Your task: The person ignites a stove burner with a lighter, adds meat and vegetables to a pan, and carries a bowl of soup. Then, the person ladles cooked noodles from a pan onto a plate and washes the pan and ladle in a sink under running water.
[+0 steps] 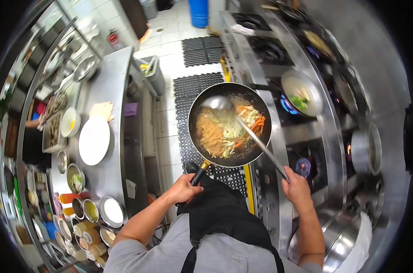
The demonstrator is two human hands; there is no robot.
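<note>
My left hand point(183, 188) is wrapped round the black handle of a frying pan point(194, 129), which I hold off the stove, in front of my apron and above the floor mat. In the pan lie thin noodles point(211, 136), shredded cabbage point(230, 131) and carrot strips point(258, 125). A metal ladle point(260, 144) is gripped near the end of its handle by my right hand point(297, 185). The ladle's bowl hangs over the pan's far left side, slightly blurred; whether it touches the food I cannot tell.
To the right, a stove point(327, 154) has lit burners, a pan with pale liquid and greens point(302, 91), and a pot point(368, 149). On the left, a steel counter point(111, 86) carries a white plate point(94, 142), bowls and sauce bottles. Black mats point(188, 95) cover the floor.
</note>
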